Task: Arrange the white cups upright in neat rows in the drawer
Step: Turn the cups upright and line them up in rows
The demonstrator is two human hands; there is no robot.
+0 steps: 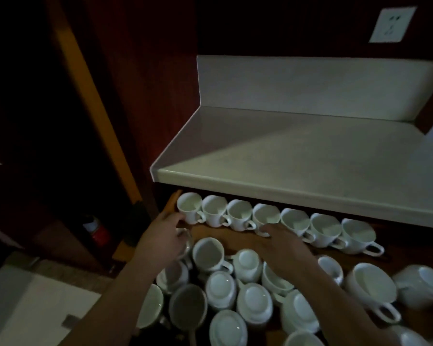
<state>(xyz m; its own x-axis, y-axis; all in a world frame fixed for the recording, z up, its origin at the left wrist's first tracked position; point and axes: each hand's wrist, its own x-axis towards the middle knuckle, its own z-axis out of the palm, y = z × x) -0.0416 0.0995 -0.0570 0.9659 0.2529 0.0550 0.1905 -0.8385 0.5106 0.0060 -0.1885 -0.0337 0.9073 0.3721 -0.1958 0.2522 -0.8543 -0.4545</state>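
An open wooden drawer point(238, 237) under the counter holds many white cups. Several stand upright in a neat row point(325, 229) along its back, handles toward me. In front lies a jumbled heap point(254, 299), some cups upside down, some on their sides. My left hand point(164, 232) is at the drawer's left end and grips a cup point(185, 242) that it mostly hides. My right hand point(283, 243) reaches over the heap with fingers stretched flat, fingertips touching the handle of the fourth cup point(265, 217) in the row.
A pale countertop point(298, 161) with a backsplash overhangs the back of the drawer. A wall socket point(393, 24) sits at the upper right. To the left are a dark cabinet recess with a red can point(98, 232) and a light floor point(35, 305).
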